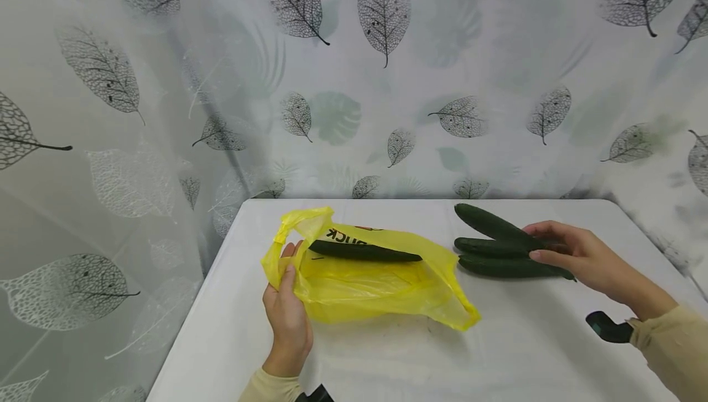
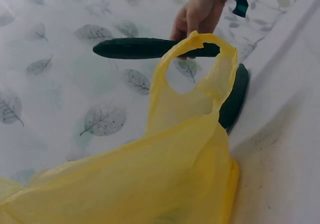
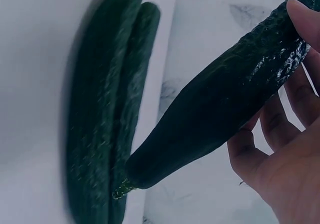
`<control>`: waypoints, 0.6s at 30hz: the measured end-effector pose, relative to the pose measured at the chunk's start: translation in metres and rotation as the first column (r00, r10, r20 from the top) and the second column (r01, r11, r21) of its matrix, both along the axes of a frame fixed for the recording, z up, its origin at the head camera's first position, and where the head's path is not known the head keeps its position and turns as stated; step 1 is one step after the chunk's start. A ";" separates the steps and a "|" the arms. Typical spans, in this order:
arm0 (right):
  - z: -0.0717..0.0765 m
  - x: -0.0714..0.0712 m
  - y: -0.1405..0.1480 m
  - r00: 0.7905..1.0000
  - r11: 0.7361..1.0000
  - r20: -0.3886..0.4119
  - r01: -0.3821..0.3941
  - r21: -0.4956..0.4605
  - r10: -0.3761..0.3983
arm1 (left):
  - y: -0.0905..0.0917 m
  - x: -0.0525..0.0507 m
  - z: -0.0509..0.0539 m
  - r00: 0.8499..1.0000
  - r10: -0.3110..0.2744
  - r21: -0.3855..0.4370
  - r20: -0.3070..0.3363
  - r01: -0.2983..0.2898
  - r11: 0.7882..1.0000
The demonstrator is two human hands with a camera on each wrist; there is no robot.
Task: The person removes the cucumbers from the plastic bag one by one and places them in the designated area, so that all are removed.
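Note:
My left hand holds a yellow plastic bag near its handles, thumb in front and fingertips showing behind. One dark green cucumber lies along the bag's opening, below black printed letters. On the right, my right hand grips a second cucumber between thumb and fingers, its far end tilted up. Beneath it, two more cucumbers lie side by side on the table. In the left wrist view the bag hides the left hand and part of the lifted cucumber.
A white table carries everything, with small dark specks on its surface near the bag. Behind it and along its sides hangs a pale curtain with a leaf print. A dark strap piece sticks out at the right wrist.

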State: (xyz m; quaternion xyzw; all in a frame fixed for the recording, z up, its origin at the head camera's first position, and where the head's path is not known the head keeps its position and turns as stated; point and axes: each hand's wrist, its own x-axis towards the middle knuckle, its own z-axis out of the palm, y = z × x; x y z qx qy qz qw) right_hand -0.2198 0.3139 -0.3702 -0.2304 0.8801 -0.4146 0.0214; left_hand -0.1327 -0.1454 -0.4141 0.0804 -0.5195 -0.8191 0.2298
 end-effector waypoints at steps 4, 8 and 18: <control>-0.011 0.001 0.013 1.000 0.998 -0.027 0.017 0.067 -0.015 | 0.000 0.000 -0.001 1.000 0.000 0.002 0.002 0.000 1.000; -0.019 0.000 0.023 0.999 0.994 -0.031 0.017 0.105 -0.013 | -0.001 0.000 -0.001 1.000 -0.005 0.003 0.000 0.005 1.000; -0.051 -0.004 0.049 0.995 0.983 -0.100 0.023 0.181 -0.005 | -0.002 -0.001 -0.002 1.000 -0.002 -0.004 -0.004 0.002 1.000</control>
